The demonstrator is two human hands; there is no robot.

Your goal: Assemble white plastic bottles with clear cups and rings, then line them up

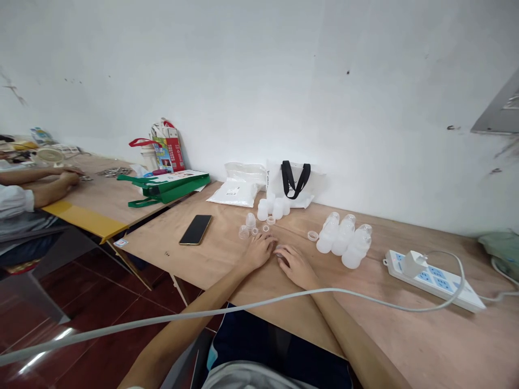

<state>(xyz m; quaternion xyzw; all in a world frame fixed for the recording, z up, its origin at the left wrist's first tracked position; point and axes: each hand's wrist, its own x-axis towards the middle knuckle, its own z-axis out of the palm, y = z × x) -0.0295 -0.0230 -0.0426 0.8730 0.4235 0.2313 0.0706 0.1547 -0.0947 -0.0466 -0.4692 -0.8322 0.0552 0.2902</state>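
My left hand (260, 249) lies on the wooden table, fingers loosely bent, close to small clear rings (266, 228). Beside it rests my right hand (295, 266), fingers slightly curved onto the tabletop; I see nothing held in either. Past my left hand are clear dome caps (250, 220) and a larger collar ring (271, 220). Behind these stand several frosted small bottles (277, 209) without caps. To the right, several frosted bottles with clear dome caps (344, 237) stand in a cluster, and a single ring (312, 235) lies at their left.
A phone (195, 229) lies left. Against the wall are a white plastic package (239, 186) and a white bag with black handles (298, 183). A power strip (436, 278) sits right; its white cable (227, 310) crosses before my arms. Another person's hands (65, 181) work at the left table.
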